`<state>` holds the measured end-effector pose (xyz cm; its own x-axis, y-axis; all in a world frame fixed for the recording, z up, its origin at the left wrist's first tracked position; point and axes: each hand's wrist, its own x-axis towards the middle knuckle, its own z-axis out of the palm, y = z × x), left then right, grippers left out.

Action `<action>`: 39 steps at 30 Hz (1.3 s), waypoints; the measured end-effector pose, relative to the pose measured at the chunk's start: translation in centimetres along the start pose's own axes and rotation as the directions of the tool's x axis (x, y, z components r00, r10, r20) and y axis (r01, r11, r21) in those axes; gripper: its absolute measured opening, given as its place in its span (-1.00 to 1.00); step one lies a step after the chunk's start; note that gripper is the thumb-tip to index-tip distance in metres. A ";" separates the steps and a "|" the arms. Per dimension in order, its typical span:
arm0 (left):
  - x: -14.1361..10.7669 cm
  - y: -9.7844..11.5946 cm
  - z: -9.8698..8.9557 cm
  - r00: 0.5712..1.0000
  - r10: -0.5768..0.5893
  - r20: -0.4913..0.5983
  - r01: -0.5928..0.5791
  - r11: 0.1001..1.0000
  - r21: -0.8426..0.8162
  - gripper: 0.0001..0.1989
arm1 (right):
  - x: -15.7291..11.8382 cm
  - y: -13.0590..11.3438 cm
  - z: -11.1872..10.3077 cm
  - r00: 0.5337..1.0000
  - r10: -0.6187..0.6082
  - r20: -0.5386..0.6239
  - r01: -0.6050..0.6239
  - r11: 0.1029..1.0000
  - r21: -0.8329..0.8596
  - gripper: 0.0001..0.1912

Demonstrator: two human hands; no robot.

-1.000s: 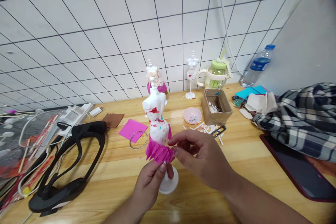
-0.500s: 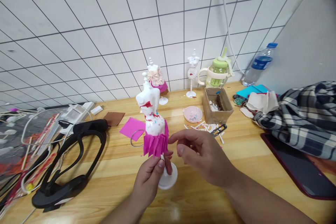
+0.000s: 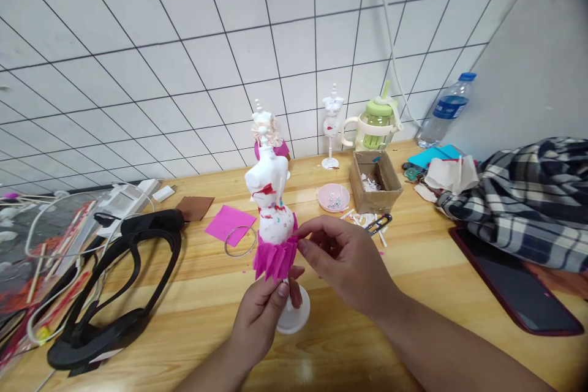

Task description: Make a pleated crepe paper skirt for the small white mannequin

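Observation:
A small white dress form (image 3: pixel 267 175) with red and blue specks stands upright in front of me on a round white base. My left hand (image 3: pixel 261 309) is closed round its thin stem, just above the base. Around the form's lower part runs a pleated magenta paper skirt (image 3: pixel 274 258). My right hand (image 3: pixel 344 260) is at the skirt's right upper edge, thumb and index finger pinched on the magenta paper there; its other fingers are curled. Behind to the left lie a magenta paper sheet (image 3: pixel 225 223) and a thin metal ring (image 3: pixel 239 252) overlapping it.
Toward the wall stand two more dress forms, one plain white (image 3: pixel 331 125), and a green-lidded cup (image 3: pixel 379 122). Right of centre are a pink dish (image 3: pixel 321 199), a cardboard box (image 3: pixel 374 199) and black snips (image 3: pixel 380 224). A black strapped frame (image 3: pixel 124 343) lies left, a phone (image 3: pixel 514 288) right.
My right thumb and index finger have closed onto the skirt's right edge. The dress form has shifted slightly right and tilted less to the left in my left hand's hold.

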<state>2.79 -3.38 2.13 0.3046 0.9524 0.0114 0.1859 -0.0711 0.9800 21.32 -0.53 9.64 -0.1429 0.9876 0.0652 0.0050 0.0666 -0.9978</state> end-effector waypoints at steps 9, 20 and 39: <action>0.2 -0.1 0.0 1.000 -0.018 0.009 0.018 0.997 -0.074 -0.58 | 0.0 -0.3 -0.4 1.000 -0.014 -0.005 0.014 1.000 0.017 -0.91; 0.2 -1.0 0.3 0.994 -0.104 -0.016 0.092 0.936 -0.339 -0.63 | -0.3 -1.8 -1.5 1.000 0.006 0.025 -0.005 0.999 -0.042 -0.92; -0.1 -1.2 0.4 0.993 -0.112 -0.037 0.097 0.954 -0.282 -0.62 | -0.4 -1.8 -1.3 1.000 0.015 0.005 -0.016 0.999 0.039 -0.98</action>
<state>2.87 -3.49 0.89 0.2466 0.9648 -0.0915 -0.0563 0.1085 0.9925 22.65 -0.82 11.42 -0.1475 0.9878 0.0497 -0.0313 0.0456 -0.9985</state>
